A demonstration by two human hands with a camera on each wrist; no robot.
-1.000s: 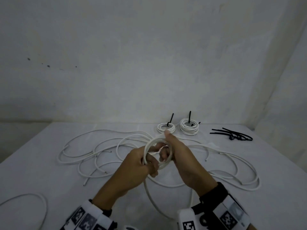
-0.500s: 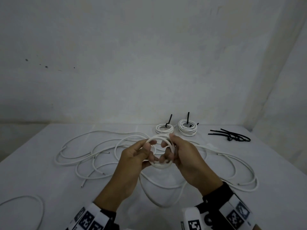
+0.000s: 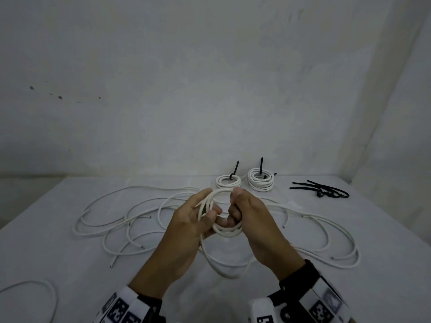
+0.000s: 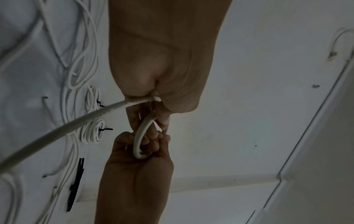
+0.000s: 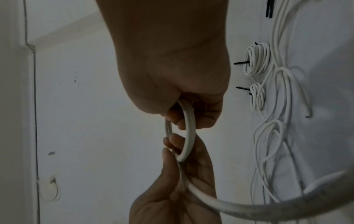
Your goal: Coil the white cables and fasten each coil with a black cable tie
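White cable coil (image 3: 225, 220) now sits lower between both hands than a second ago, with one more turn laid on and the slack loop (image 3: 224, 264) hanging to the table (image 3: 46, 241) shorter. My read: winding is nearly finished, tie comes next.

Left to right:
- Stray loop (image 3: 35, 290) at the near left edge: 1 piece, partly out of frame.
- Loose white cables (image 3: 112, 220) sprawled across the table: several, overlapping, exact count not readable.
- Left hand (image 3: 186, 229): thumb and fingers pinching the coil's left side, feeding strand running out under the palm.
- Right hand (image 3: 254, 220): fingers curled through the coil, clenched on its right side.
- Finished coils at the back: 2, a small tied coil (image 3: 228, 181) and a thicker tied coil (image 3: 260, 183), each with a black tie tail standing up.
- Spare black cable ties (image 3: 326, 192) far right: bunched, at least 4, can't separate them further.

Coil in hand is held above the table, centre, untied.
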